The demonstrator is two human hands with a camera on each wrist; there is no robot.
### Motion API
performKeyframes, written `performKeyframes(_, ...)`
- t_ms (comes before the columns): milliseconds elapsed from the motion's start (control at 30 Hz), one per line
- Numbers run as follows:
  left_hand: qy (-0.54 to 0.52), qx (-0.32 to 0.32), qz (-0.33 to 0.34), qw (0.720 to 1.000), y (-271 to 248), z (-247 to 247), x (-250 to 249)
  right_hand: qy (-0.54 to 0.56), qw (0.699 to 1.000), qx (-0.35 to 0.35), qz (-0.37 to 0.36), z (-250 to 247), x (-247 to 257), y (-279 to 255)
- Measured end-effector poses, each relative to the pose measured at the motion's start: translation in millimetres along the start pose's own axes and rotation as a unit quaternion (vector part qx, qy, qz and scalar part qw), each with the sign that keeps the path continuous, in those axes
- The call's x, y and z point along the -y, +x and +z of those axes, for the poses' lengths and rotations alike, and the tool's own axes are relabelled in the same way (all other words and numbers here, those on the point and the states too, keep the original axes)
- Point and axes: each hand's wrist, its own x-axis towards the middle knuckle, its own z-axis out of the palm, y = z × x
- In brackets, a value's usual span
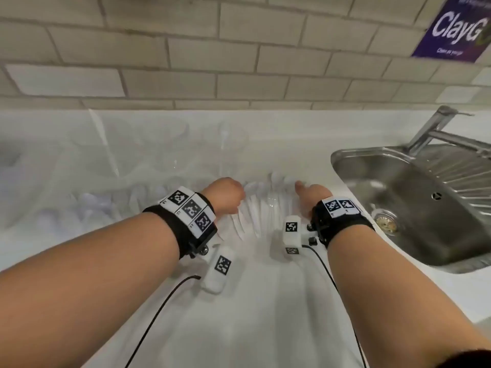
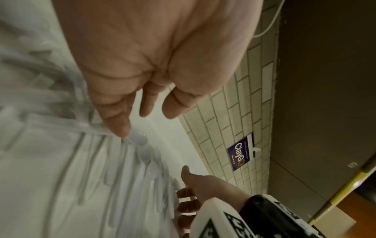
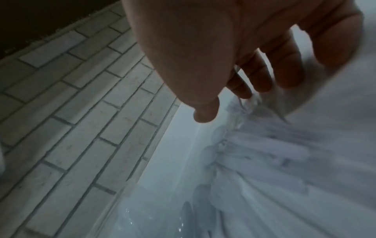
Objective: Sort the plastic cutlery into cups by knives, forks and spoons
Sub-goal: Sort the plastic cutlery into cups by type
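A heap of white plastic cutlery [image 1: 263, 208] lies on the white counter between my hands, bowls and tines toward the wall; several pieces are spoons [image 2: 142, 149]. My left hand [image 1: 225, 197] is at the heap's left side, its fingers fairly straight, one fingertip [image 2: 124, 128] touching the pieces. My right hand [image 1: 310, 195] is at the heap's right side with the thumb out and its fingers [image 3: 258, 75] reaching down onto the cutlery [image 3: 254, 161]. More white cutlery [image 1: 93, 205] lies blurred to the left. Clear cups [image 1: 172, 144] stand faintly visible near the wall.
A steel sink [image 1: 345, 160] with a tap [image 1: 435, 128] is set into the counter right of my right hand. A tiled wall [image 1: 212, 62] runs behind, with a purple sign [image 1: 457, 30] at the upper right. Bare white counter [image 1: 265, 314] lies in front of the heap.
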Motion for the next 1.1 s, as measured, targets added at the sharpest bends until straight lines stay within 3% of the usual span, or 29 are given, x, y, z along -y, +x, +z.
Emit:
performKeyframes(167, 0.007, -0.034, -0.032, 0.999, 16, 8, -9, 0.0, 0.999, -0.029, 0.023, 17, 11, 16)
performKeyframes(500, -0.05, 0.0, -0.067, 0.997, 31, 21, -12, -0.092, 0.99, 0.081, -0.076, 11, 49, -32)
performKeyframes(733, -0.136, 0.017, -0.101, 0.985, 25, 20, -16, -0.148, 0.979, 0.118, -0.07, 11, 67, -35)
performKeyframes(933, -0.152, 0.105, -0.111, 0.977, 20, 21, -9, -0.176, 0.98, 0.075, -0.064, 23, 69, -35)
performKeyframes(1100, -0.133, 0.095, -0.116, 0.98, 15, 23, -13, -0.199, 0.977, 0.051, -0.065, 34, 71, -27)
